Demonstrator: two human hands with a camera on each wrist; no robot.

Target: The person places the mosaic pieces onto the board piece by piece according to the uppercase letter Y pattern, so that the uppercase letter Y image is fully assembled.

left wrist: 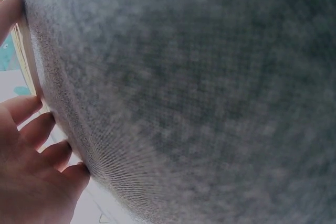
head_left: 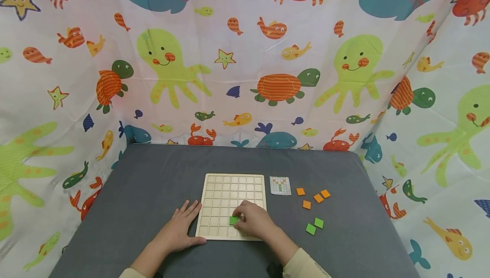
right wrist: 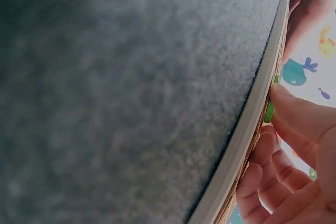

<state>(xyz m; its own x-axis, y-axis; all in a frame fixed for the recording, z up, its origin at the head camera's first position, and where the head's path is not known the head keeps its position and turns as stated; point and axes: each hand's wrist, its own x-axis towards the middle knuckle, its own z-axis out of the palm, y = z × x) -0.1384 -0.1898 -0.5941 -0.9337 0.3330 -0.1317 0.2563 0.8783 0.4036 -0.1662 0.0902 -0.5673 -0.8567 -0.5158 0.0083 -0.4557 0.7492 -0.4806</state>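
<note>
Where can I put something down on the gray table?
The gray table is bare left of the left hand, right of the orange tiles, and between the board and the patterned sheet behind. It's crowded by the right hand, on the board, and around the card.

No legible text, no readable labels, brands, numbers or signs

A pale wooden grid board (head_left: pixel 216 201) lies flat on the grey worktop (head_left: pixel 160 180); a green square tile (head_left: pixel 233 221) is at its near half, between right fingers (head_left: pixel 242 208).
</note>
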